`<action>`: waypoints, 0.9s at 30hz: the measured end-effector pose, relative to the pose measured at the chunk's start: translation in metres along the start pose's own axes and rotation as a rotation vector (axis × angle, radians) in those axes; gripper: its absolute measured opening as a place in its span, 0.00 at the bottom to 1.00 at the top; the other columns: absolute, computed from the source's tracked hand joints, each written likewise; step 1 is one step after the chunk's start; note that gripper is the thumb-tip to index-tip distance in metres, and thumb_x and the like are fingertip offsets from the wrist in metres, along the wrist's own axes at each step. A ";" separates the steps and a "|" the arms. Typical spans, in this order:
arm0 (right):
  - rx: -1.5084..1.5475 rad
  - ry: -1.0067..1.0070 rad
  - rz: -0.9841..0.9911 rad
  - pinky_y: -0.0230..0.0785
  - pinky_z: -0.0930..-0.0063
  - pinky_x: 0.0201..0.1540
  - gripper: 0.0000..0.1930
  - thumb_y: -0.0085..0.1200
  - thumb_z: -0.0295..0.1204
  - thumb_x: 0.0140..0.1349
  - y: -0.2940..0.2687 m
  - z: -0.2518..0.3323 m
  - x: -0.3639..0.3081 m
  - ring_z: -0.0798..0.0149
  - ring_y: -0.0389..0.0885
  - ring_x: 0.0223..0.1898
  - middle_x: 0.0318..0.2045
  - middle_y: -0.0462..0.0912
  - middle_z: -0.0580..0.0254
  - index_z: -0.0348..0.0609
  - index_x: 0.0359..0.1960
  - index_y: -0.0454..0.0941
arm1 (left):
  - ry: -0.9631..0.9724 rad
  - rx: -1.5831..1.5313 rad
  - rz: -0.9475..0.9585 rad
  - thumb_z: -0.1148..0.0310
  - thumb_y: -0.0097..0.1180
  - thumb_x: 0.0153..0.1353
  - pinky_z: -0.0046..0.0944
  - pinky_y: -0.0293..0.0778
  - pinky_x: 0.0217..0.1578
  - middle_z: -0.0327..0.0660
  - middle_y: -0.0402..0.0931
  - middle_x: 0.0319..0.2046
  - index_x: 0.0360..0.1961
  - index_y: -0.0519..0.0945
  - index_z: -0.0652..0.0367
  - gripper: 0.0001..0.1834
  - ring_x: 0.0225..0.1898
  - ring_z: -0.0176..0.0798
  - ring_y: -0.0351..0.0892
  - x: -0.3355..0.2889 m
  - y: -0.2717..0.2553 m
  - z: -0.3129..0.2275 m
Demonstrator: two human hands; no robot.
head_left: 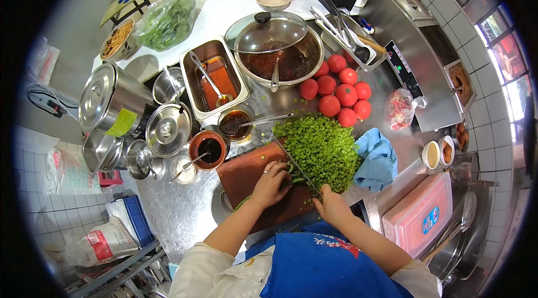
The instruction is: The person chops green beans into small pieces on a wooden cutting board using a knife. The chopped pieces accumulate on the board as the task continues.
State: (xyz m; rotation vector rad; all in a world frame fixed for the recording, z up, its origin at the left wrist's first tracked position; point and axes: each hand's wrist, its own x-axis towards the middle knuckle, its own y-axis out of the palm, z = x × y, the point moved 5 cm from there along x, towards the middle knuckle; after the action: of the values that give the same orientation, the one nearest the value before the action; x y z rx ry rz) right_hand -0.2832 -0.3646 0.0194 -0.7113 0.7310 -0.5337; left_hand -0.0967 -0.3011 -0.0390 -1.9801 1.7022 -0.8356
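The right hand (pixel 332 206) is closed around the handle of a knife (pixel 297 167), whose blade angles across the cutting board (pixel 242 177). The left hand (pixel 270 183) presses down with curled fingers on a small bunch of green stalks (pixel 289 170), which lie on the board right against the blade. The pile of chopped greens (pixel 320 146) sits on the board's far right corner, just below the tomatoes (pixel 339 91). To cut well, the fingertips should probably stay tucked back, though the view is too small to show their exact curl, while the blade takes short, even slices and the stalks are fed steadily toward it.
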 end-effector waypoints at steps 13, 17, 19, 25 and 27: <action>-0.059 -0.054 0.014 0.72 0.47 0.32 0.15 0.54 0.34 0.62 -0.004 0.008 0.014 0.36 0.79 0.29 0.24 0.80 0.39 0.37 0.39 0.63 | 0.033 0.073 0.028 0.70 0.62 0.51 0.50 0.67 0.57 0.47 0.69 0.52 0.35 0.77 0.57 0.11 0.58 0.57 0.64 0.008 0.004 -0.001; -0.127 -0.014 0.120 0.71 0.45 0.33 0.15 0.54 0.34 0.62 -0.047 0.047 -0.006 0.35 0.79 0.29 0.24 0.80 0.39 0.38 0.39 0.63 | 0.018 0.063 0.029 0.70 0.63 0.50 0.50 0.65 0.58 0.47 0.69 0.52 0.35 0.77 0.56 0.11 0.59 0.57 0.62 0.003 0.000 0.001; -0.100 0.035 0.137 0.71 0.44 0.34 0.14 0.53 0.33 0.62 -0.036 0.041 -0.007 0.35 0.79 0.30 0.25 0.80 0.38 0.38 0.40 0.63 | 0.020 0.042 0.042 0.70 0.65 0.50 0.52 0.62 0.60 0.46 0.69 0.52 0.35 0.76 0.55 0.12 0.59 0.58 0.61 0.004 -0.003 -0.002; -0.030 -0.030 0.069 0.71 0.44 0.35 0.15 0.53 0.34 0.62 -0.007 0.015 0.017 0.34 0.79 0.31 0.26 0.80 0.36 0.37 0.41 0.63 | 0.005 0.007 0.066 0.70 0.65 0.49 0.52 0.61 0.60 0.46 0.68 0.51 0.35 0.76 0.54 0.13 0.59 0.58 0.61 0.009 -0.001 -0.002; -0.083 -0.015 0.120 0.71 0.44 0.35 0.16 0.54 0.34 0.62 -0.034 0.035 0.014 0.34 0.79 0.31 0.26 0.80 0.36 0.37 0.41 0.63 | 0.010 -0.012 0.048 0.70 0.65 0.49 0.51 0.62 0.60 0.46 0.68 0.51 0.35 0.76 0.54 0.13 0.59 0.58 0.61 0.004 0.001 0.002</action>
State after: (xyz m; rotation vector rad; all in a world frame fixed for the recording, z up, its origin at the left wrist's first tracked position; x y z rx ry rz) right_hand -0.2551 -0.3820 0.0575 -0.7423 0.7801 -0.3899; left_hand -0.0960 -0.3052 -0.0402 -1.9379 1.7566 -0.8223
